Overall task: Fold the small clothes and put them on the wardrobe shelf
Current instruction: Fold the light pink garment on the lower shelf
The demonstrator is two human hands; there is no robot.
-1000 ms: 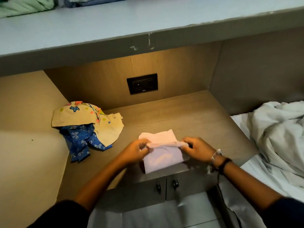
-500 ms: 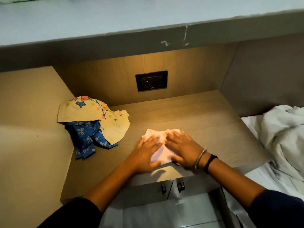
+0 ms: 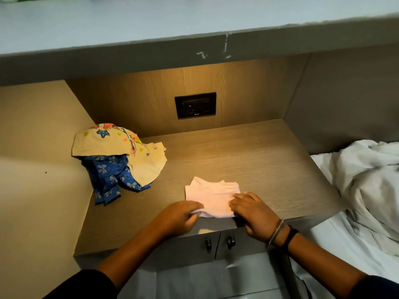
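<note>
A small pink garment [image 3: 212,195] lies folded flat near the front edge of the wooden counter [image 3: 248,160]. My left hand [image 3: 180,214] pinches its near left corner. My right hand [image 3: 252,210] grips its near right corner, fingers curled over the cloth. At the counter's left lies an unfolded cream garment [image 3: 121,149] with coloured star and heart prints, draped over a crumpled blue garment [image 3: 112,180] with pale bow prints.
A grey shelf [image 3: 151,29] runs overhead across the top. A black wall socket [image 3: 195,105] sits in the back panel. Two cabinet knobs [image 3: 219,242] are below the counter edge. A rumpled white sheet [image 3: 367,186] lies on the bed at right.
The pink garment went from held up to pressed flat. My hands have since slid back from on top of it to its near corners.
</note>
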